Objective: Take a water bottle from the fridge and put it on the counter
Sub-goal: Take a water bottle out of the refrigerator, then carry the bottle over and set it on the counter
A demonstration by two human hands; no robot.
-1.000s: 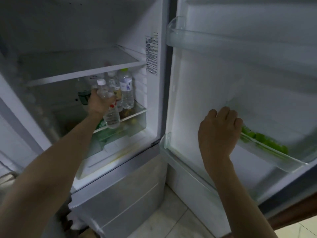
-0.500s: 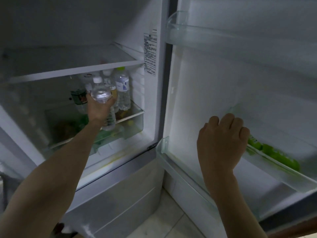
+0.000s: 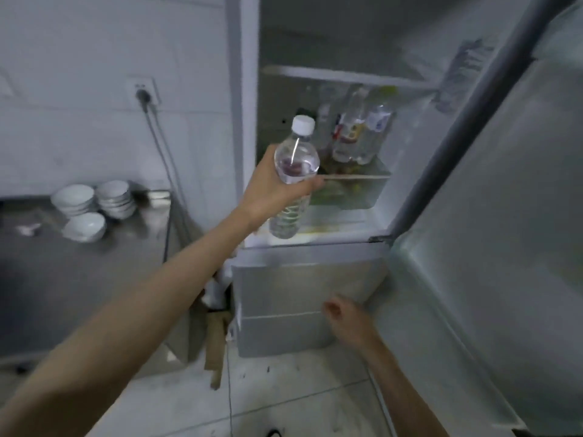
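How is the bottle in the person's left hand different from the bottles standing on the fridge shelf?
The held bottle is gripped around its middle by the left hand in front of the open fridge; the shelf bottles stand upright inside on the shelf. The held bottle shows no paper label in this view, while the shelf bottles carry coloured labels. The held bottle has a white cap; one shelf bottle seems to have a yellow-green one. All are clear plastic.

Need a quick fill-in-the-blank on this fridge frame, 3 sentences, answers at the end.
1. The left hand grips a water bottle with a ____ cap.
2. The bowls on the steel counter are ____ in colour.
3. The fridge door stands ____, while the right hand holds nothing.

Answers: white; white; open
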